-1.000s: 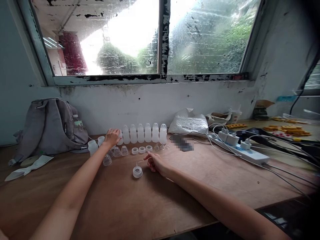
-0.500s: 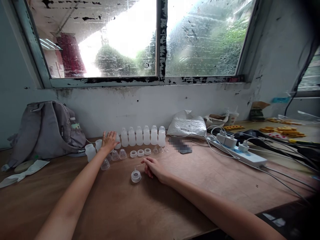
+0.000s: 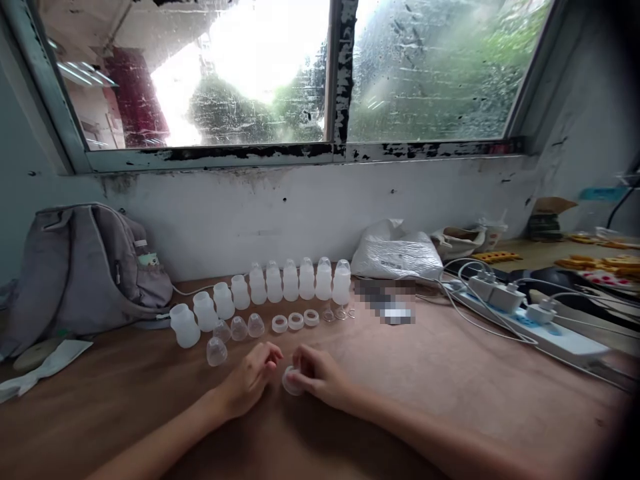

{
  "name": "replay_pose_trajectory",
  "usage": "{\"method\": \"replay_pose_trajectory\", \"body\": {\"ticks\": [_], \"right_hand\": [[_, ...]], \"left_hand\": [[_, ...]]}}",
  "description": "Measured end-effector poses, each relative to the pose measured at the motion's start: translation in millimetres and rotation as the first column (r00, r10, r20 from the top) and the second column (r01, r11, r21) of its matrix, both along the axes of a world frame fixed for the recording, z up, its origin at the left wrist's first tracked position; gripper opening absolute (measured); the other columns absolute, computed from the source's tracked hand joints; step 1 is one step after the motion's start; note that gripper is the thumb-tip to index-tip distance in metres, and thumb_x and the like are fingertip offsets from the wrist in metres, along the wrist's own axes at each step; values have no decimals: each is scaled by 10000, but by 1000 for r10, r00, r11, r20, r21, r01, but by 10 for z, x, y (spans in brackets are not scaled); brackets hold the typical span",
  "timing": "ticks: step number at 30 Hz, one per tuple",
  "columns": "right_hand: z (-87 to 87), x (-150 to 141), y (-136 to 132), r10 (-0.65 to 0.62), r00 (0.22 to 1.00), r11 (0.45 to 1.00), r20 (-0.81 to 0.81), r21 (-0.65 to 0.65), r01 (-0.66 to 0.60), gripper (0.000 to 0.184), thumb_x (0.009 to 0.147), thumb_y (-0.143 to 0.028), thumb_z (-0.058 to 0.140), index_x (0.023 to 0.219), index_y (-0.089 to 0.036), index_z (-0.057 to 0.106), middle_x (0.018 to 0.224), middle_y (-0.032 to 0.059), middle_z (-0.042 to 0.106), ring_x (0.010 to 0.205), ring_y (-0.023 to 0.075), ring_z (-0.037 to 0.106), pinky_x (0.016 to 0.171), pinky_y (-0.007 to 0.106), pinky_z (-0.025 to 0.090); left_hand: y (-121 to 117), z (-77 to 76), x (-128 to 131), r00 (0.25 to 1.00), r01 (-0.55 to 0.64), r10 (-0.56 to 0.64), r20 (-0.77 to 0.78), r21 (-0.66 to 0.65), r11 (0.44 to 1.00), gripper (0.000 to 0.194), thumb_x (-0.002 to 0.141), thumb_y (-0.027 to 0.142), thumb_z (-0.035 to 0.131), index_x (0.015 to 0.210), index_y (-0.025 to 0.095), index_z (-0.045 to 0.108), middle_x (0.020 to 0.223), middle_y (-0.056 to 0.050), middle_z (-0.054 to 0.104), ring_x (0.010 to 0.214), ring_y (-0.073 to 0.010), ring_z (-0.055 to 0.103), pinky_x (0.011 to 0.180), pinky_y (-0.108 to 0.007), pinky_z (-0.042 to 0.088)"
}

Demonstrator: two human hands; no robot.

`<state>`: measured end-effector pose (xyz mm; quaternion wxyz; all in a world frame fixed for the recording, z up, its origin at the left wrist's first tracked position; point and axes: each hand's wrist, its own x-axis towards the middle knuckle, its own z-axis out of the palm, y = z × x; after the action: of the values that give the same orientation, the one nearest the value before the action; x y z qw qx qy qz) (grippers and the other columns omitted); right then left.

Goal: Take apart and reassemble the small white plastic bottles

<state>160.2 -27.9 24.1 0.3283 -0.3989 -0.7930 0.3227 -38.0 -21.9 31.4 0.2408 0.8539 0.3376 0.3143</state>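
I've got the right hand point(image 3: 323, 379) pinching a translucent collar point(image 3: 289, 383) on or just above the desk point(image 3: 425, 387), nearer my head camera than the 3 white rings point(image 3: 279, 329). The left hand point(image 3: 246, 381), half open, hangs just beside it.

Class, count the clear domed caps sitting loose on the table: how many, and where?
4. The front cap sits lowest in view; behind it runs a row: the left cap, the middle cap and the right cap. None seems hidden.
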Motion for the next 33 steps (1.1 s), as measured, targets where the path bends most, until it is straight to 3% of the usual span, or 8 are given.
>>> {"method": "replay_pose_trajectory", "body": {"ticks": [5,10,16,21,27,29,33], "right_hand": [[-48,124,133,-136,973,978,-188,-182,102,305,761,-423,508,636,-162,414,572,-46,425,511,62,395,471,176,320],[-67,189,237,-164,940,864,-298,-503,-8,354,716,-476,530,632,-191,338,438,-100,369,274,24,260,280,172,140],[-12,353,292,-139,874,829,-466,-537,-155,374,671,-443,600,611,-186,334,447,-103,374,287,7,252,279,159,139],[-69,410,321,-194,799,743,-569,-617,-259,391,668,-456,599,607,-192,317,446,-95,376,290,10,233,288,172,102],[-53,501,497,-304,711,684,-634,-665,-301,384,731,-451,525,590,-199,270,391,-113,224,301,21,181,332,175,119],[-16,565,558,-258,747,740,-612,-623,-255,348,726,-418,549,631,-203,292,417,-109,264,325,29,212,342,172,145],[35,652,603,-138,894,902,-426,-426,-64,295,702,-377,598,726,-207,359,514,-79,394,392,50,307,362,179,184]], "left_hand": [[105,42,242,996,90,-91,-4,-113,990,404,795,461,423,1079,175,425,993,-77,503,860,-171,484,768,-279,400],[130,14,538,995,96,-98,2,-186,978,360,755,387,526,1043,182,461,1013,-64,514,941,-181,472,841,-290,371],[94,34,740,999,-10,20,47,-221,975,265,766,312,513,1011,212,499,1002,-47,540,942,-176,477,848,-279,363],[51,88,890,990,-110,125,58,-224,968,249,771,329,485,990,215,515,960,-54,559,905,-182,490,822,-286,376],[89,58,895,955,-202,256,147,-309,930,204,788,321,442,902,177,530,786,-29,567,705,-135,517,658,-237,416],[101,14,805,929,-269,334,161,-327,906,214,781,325,455,928,183,520,801,-29,570,703,-135,527,655,-241,426],[162,-78,601,881,-430,457,127,-190,882,332,691,279,573,1003,199,490,978,-64,553,915,-190,519,832,-312,400]]}}
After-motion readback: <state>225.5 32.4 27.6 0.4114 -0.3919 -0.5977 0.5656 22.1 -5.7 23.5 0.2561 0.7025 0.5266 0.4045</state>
